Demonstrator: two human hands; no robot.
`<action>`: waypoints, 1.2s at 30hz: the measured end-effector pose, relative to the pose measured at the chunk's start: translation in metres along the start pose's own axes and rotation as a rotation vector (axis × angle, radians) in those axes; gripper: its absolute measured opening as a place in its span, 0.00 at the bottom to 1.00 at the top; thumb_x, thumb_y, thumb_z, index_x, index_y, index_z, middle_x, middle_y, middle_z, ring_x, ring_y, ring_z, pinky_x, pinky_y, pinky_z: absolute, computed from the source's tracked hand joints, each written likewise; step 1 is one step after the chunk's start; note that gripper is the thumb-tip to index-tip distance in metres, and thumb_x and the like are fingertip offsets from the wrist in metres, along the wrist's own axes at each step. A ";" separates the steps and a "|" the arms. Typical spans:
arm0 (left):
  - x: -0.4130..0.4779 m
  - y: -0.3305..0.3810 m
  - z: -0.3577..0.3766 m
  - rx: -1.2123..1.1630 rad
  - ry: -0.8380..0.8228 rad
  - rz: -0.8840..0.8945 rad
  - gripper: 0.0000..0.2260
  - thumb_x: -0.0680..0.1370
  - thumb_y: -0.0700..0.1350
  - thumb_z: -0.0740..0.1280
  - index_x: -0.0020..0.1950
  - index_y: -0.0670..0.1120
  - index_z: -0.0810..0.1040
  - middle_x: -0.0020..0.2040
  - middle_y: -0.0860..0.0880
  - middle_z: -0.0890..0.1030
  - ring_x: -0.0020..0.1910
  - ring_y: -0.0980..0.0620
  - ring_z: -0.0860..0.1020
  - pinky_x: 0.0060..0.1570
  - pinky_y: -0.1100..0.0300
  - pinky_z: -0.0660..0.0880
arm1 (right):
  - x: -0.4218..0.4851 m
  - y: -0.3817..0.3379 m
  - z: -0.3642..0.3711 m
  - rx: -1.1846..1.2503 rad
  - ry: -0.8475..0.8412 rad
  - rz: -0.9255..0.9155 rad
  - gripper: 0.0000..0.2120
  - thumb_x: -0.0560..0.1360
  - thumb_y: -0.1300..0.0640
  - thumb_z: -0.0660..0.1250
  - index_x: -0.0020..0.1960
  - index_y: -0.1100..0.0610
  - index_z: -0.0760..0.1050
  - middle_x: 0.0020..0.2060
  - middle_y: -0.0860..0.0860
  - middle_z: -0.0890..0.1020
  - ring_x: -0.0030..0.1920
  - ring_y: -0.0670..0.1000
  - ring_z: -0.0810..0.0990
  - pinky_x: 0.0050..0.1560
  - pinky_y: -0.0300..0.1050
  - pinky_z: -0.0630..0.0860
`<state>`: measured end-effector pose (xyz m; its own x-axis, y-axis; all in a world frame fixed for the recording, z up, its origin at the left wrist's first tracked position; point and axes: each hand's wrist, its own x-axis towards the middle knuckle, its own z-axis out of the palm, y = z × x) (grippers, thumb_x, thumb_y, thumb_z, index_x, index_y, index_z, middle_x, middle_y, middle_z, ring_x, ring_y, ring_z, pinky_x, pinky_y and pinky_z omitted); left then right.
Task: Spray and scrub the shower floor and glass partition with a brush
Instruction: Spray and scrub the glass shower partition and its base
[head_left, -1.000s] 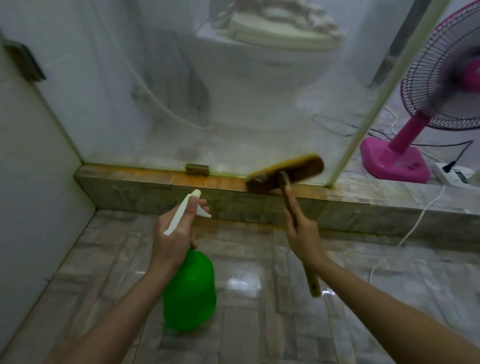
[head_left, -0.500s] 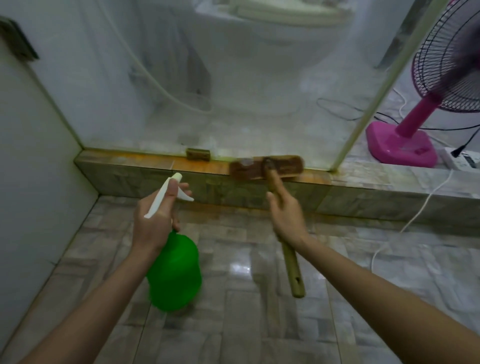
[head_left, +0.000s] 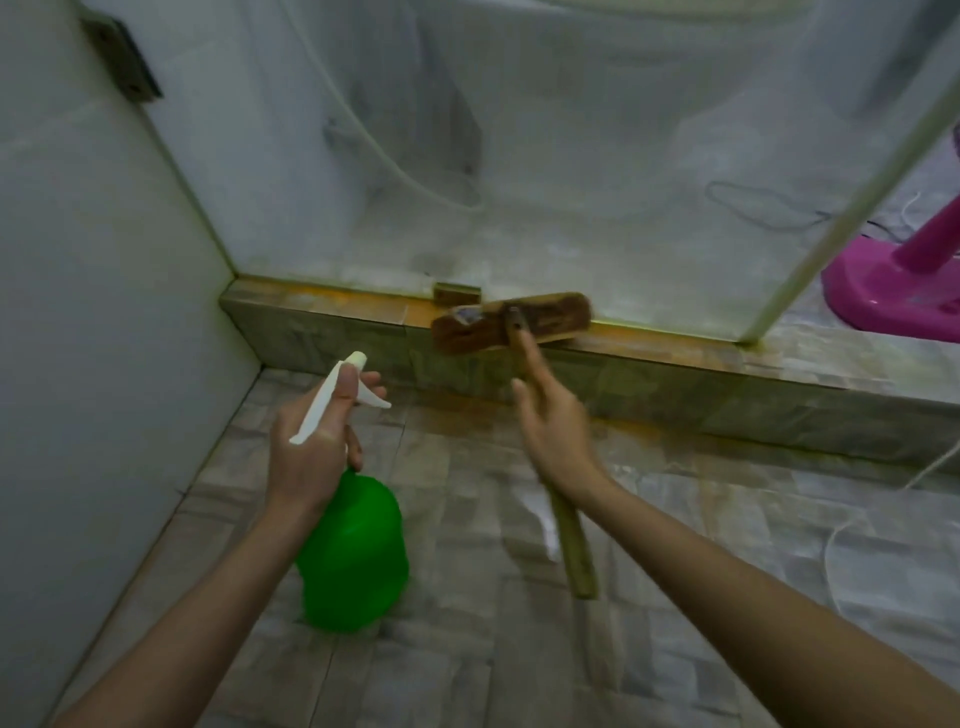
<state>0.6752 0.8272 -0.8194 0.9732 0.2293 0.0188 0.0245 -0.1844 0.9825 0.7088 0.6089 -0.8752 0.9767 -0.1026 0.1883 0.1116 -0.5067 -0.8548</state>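
brush (head_left: 511, 325) head lies lengthwise on curb (head_left: 322, 312), dead ahead of right hand (head_left: 556, 431); fingers (head_left: 530, 358) curled round its handle

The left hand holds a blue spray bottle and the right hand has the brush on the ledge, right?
No: the head view shows the spray bottle in the left hand is green, not blue. The right hand does hold the brush on the ledge.
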 end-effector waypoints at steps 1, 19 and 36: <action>0.000 -0.001 -0.007 -0.003 0.012 0.001 0.15 0.82 0.59 0.60 0.41 0.72 0.83 0.45 0.52 0.87 0.20 0.55 0.71 0.25 0.62 0.70 | -0.005 0.006 -0.008 0.035 0.040 0.020 0.27 0.82 0.58 0.57 0.77 0.41 0.54 0.42 0.46 0.83 0.24 0.46 0.65 0.27 0.40 0.65; 0.004 -0.015 -0.091 0.002 0.198 0.004 0.11 0.76 0.67 0.61 0.43 0.72 0.83 0.46 0.35 0.85 0.20 0.52 0.71 0.28 0.61 0.70 | 0.008 0.012 -0.012 -0.641 -0.074 -0.417 0.44 0.76 0.65 0.66 0.77 0.39 0.42 0.26 0.55 0.72 0.18 0.56 0.67 0.16 0.47 0.68; 0.020 -0.040 -0.091 -0.052 0.231 -0.056 0.14 0.75 0.67 0.61 0.45 0.66 0.85 0.45 0.31 0.83 0.22 0.51 0.73 0.31 0.58 0.71 | 0.089 -0.082 0.034 -1.100 -0.321 -0.447 0.49 0.76 0.67 0.63 0.75 0.41 0.31 0.31 0.52 0.69 0.22 0.48 0.65 0.22 0.43 0.66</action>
<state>0.6733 0.9259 -0.8419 0.8923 0.4514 0.0000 0.0591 -0.1169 0.9914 0.7925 0.6707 -0.8052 0.9104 0.4016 0.0994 0.3858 -0.9109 0.1466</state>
